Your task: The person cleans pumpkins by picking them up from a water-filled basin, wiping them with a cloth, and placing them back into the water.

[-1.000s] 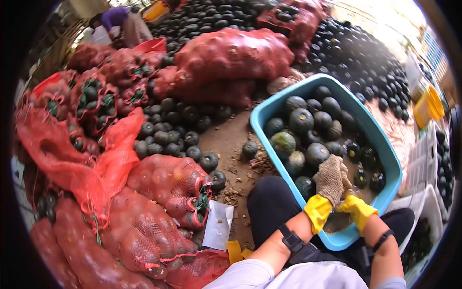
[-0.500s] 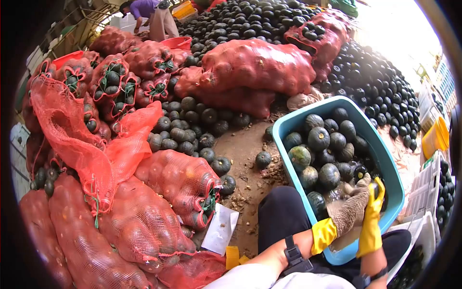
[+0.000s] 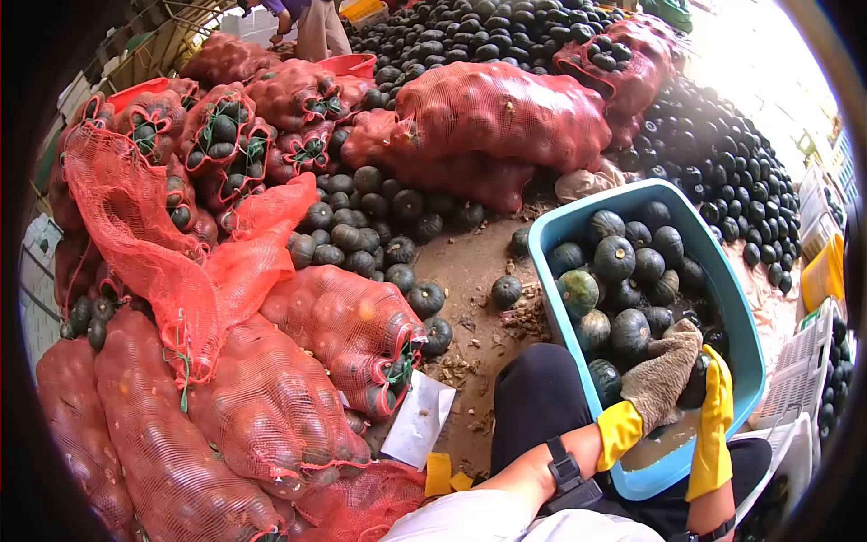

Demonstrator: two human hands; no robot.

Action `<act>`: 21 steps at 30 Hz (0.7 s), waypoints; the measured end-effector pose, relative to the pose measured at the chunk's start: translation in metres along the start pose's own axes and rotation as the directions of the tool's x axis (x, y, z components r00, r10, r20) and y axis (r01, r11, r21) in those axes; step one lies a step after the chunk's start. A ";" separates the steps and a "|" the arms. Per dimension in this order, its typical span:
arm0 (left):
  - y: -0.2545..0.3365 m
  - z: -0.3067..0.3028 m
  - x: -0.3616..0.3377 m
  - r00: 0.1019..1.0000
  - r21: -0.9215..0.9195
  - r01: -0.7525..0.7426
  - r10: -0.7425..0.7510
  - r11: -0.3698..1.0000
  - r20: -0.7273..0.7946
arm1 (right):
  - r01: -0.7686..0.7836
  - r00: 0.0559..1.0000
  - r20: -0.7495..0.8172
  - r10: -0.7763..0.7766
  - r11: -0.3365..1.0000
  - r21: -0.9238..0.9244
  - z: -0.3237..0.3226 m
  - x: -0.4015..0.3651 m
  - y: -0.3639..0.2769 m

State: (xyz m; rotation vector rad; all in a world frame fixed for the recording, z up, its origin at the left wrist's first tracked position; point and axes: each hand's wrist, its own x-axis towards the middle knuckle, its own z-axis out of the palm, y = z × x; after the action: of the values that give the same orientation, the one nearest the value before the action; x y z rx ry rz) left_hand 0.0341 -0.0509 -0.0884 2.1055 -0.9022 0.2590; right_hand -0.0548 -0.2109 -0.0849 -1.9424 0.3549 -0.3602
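Note:
A blue plastic tub (image 3: 540, 262) between my knees holds dark green squashes (image 3: 614, 258) and some murky water. My right hand (image 3: 715, 425), in a yellow rubber glove, grips one dark squash (image 3: 694, 383) on its right side, above the tub's near end. My left hand (image 3: 632, 417) wears a yellow glove too, and a wet brown cloth (image 3: 657, 375) covers its fingers. The cloth presses against the left side of that same squash. How the left fingers lie under the cloth is hidden.
Red mesh sacks (image 3: 262, 406) full of squashes lie along the left and back. A big heap of loose squashes (image 3: 722, 172) spreads behind the tub. White crates (image 3: 790, 361) and a yellow container (image 3: 822, 271) stand at right. A person (image 3: 316, 27) bends at the back.
The held squash has come nearer to me and shows more fully between my hands. The cloth has moved slightly along with it. The whole view has shifted a little.

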 end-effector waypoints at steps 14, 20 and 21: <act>0.000 -0.014 -0.014 0.972 -0.446 0.033 -0.132 0.895 -0.192 | 0.020 0.997 -0.074 -0.003 0.971 0.240 0.022 -0.025 -0.010; -0.001 -0.065 0.009 0.984 -0.175 -0.050 0.078 0.983 0.158 | -0.367 0.929 0.296 0.223 0.664 0.652 0.025 -0.034 -0.055; 0.004 -0.058 0.003 0.968 -0.219 0.183 -0.137 0.958 0.212 | -0.368 0.919 0.192 0.343 0.578 0.729 0.041 -0.037 -0.051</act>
State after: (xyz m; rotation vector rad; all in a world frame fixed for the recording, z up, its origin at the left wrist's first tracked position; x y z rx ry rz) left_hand 0.0408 -0.0106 -0.0465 1.9891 -0.8229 -0.1372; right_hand -0.0675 -0.1422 -0.0567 -1.0014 0.4746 -0.1610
